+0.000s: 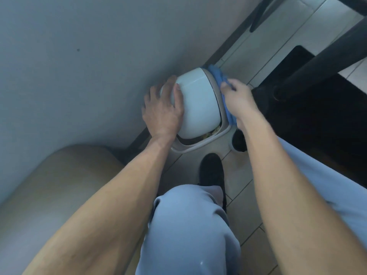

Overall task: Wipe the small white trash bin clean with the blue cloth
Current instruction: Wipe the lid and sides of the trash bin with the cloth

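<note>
Wiping under way — right hand [237, 98] grips the cloth [218, 76] against the bin [198, 104] rim, left hand [162, 110] flat on the lid beside it — remaining surfaces judged outstanding.

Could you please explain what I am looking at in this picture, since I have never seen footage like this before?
There is no machine here: a person wears a camera on the head, so you look down along their own two bare arms. The left hand rests on the white domed lid of the small white trash bin, steadying it. The lid looks tipped, and a little rubbish shows in the gap beneath it. The right hand presses a blue cloth against the bin's grey rim on the far side. The bin stands on a tiled floor, close to a pale wall. Below are the person's knee in light blue trousers and a black shoe. Dark furniture legs stand at upper right.
</note>
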`<action>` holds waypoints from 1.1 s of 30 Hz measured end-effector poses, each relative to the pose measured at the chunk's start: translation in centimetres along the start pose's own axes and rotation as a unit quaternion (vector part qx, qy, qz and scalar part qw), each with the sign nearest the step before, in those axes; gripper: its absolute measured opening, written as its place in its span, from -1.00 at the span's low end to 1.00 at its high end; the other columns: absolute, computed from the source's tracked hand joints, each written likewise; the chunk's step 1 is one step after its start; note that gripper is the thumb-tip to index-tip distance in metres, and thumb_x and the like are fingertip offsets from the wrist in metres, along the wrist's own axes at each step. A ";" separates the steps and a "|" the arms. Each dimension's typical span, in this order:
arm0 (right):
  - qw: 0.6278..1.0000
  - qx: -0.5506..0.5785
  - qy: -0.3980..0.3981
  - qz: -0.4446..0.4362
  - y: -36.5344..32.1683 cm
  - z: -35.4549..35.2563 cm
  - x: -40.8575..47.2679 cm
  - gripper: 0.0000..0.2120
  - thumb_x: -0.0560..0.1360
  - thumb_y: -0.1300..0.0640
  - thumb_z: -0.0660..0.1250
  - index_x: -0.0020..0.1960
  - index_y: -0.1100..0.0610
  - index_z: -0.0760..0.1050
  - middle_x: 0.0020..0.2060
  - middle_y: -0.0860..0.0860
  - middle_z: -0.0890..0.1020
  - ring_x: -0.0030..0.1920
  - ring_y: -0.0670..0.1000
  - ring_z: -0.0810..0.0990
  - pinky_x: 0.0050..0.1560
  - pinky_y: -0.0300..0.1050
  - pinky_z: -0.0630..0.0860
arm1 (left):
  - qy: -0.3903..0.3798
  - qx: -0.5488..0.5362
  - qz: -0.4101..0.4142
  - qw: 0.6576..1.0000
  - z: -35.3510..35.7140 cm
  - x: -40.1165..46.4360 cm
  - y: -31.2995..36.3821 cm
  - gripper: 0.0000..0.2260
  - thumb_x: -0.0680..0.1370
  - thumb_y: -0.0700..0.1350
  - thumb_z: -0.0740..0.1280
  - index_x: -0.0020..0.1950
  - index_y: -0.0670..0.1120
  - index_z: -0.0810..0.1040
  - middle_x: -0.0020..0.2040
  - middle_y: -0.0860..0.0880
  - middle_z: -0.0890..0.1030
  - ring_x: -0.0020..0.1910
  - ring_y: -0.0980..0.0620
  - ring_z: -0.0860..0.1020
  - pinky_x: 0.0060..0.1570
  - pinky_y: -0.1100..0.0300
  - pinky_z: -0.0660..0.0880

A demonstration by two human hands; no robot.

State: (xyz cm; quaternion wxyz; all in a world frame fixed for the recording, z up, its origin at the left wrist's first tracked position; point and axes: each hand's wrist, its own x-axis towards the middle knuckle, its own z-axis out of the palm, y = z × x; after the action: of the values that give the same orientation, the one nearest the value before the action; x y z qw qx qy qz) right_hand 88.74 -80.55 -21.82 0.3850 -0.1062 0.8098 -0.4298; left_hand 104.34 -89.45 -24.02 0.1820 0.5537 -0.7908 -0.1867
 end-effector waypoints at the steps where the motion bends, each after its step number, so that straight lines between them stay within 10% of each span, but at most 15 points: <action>1: 1.000 -0.010 0.006 0.015 1.0 -0.5 -1.2 -0.79 0.67 0.03 0.19 0.12 0.04 0.58 -0.15 -0.07 0.56 -0.12 -0.06 0.49 -0.11 -0.16 0.43 | -0.001 -0.001 0.001 1.000 0.0 0.0 0.0 -0.62 0.67 0.20 0.08 0.40 0.23 0.52 0.28 0.03 0.57 0.22 -0.08 0.51 0.14 -0.01 0.50; 8: 0.996 0.003 -0.007 0.088 -0.2 -0.6 1.4 -0.75 0.60 0.10 0.28 0.10 0.26 0.62 0.02 0.14 0.69 0.05 0.08 0.63 0.09 -0.01 0.57 | -0.002 0.008 0.034 0.999 -0.1 0.1 -0.2 -0.63 0.68 0.15 0.08 0.40 0.19 0.53 0.28 0.02 0.58 0.21 -0.09 0.51 0.10 0.01 0.48; 11: 0.998 0.016 -0.032 0.049 -3.2 0.9 4.0 -0.83 0.57 0.14 0.34 0.08 0.19 0.64 -0.14 0.06 0.59 -0.11 0.00 0.55 -0.12 -0.14 0.43 | -0.006 0.012 0.042 0.999 0.0 0.3 -0.5 -0.63 0.69 0.13 0.07 0.40 0.16 0.54 0.29 0.00 0.58 0.21 -0.11 0.50 0.11 0.01 0.47; 15: 0.998 0.003 -0.059 -0.038 -6.1 2.0 4.8 -0.76 0.57 0.17 0.36 0.23 0.12 0.62 -0.01 0.03 0.66 0.01 -0.01 0.62 0.09 -0.18 0.52 | -0.001 0.018 0.038 0.999 0.1 0.2 -0.6 -0.64 0.68 0.13 0.10 0.40 0.16 0.55 0.26 -0.03 0.59 0.17 -0.14 0.52 0.09 0.00 0.48; 20: 0.999 0.009 0.001 -0.042 -3.5 0.7 2.1 -0.85 0.58 0.09 0.29 -0.10 -0.01 0.61 -0.06 0.09 0.69 -0.04 0.03 0.60 0.09 -0.06 0.57 | -0.020 0.013 0.027 0.999 -0.2 0.1 -0.1 -0.62 0.67 0.17 0.07 0.41 0.20 0.51 0.30 -0.02 0.56 0.23 -0.13 0.50 0.16 -0.01 0.47; 27: 0.997 -0.011 0.060 -0.040 0.6 0.3 -4.4 -0.82 0.62 0.04 0.27 0.19 -0.01 0.55 0.12 0.10 0.57 0.11 0.10 0.57 0.15 0.02 0.55 | -0.038 0.031 0.010 0.999 -0.6 0.2 0.2 -0.57 0.66 0.21 0.00 0.43 0.22 0.47 0.28 -0.04 0.54 0.23 -0.15 0.48 0.19 -0.05 0.48; 33: 0.995 0.060 0.049 -0.066 -1.7 -0.3 -5.8 -0.89 0.63 0.12 0.29 0.11 0.04 0.58 -0.17 -0.07 0.56 -0.22 -0.10 0.49 -0.30 -0.37 0.41 | -0.063 0.029 -0.012 0.998 -1.3 0.4 0.2 -0.53 0.67 0.22 -0.05 0.44 0.12 0.44 0.35 -0.07 0.49 0.32 -0.17 0.42 0.25 -0.07 0.41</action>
State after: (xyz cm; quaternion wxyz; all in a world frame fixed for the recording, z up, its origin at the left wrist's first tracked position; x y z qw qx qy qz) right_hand 92.25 -78.43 -17.33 0.3209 -0.1150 0.7919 -0.5067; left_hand 104.75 -89.87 -22.76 0.1138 0.5552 -0.7991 -0.2006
